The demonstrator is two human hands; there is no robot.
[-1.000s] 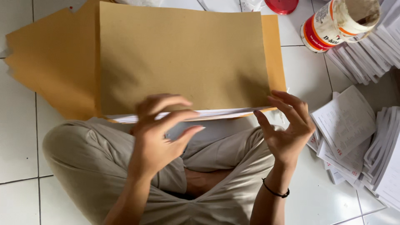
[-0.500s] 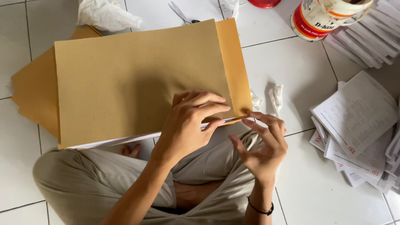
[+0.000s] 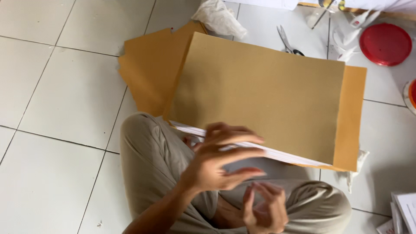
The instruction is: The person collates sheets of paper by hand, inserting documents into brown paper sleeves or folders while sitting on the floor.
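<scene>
Head view looked down on the white tiled floor point(image 3: 65, 95) where I sat cross-legged, and the largest thing on it was the brown paper cover point(image 3: 264, 99), lying across my knees and the tiles with a thin stack of white sheets point(image 3: 277, 152) showing along its near edge. More brown sheets point(image 3: 149, 69) lay under it, fanned out to the left. My left hand point(image 3: 219, 162) hovered just at that near edge, fingers spread and not closed on anything; it was blurred, so whether a fingertip touched the paper I could not tell. My right hand point(image 3: 264, 210) hung lower over my lap, well short of the cover, fingers loosely curled and holding nothing. To handle the stack well, I judged the sheets wanted squaring against the cover before any pinch, with both hands meeting the edge evenly so nothing slid out. Beyond lay a red lid point(image 3: 385, 44), scissors point(image 3: 288, 41) and crumpled white plastic point(image 3: 219, 17).
</scene>
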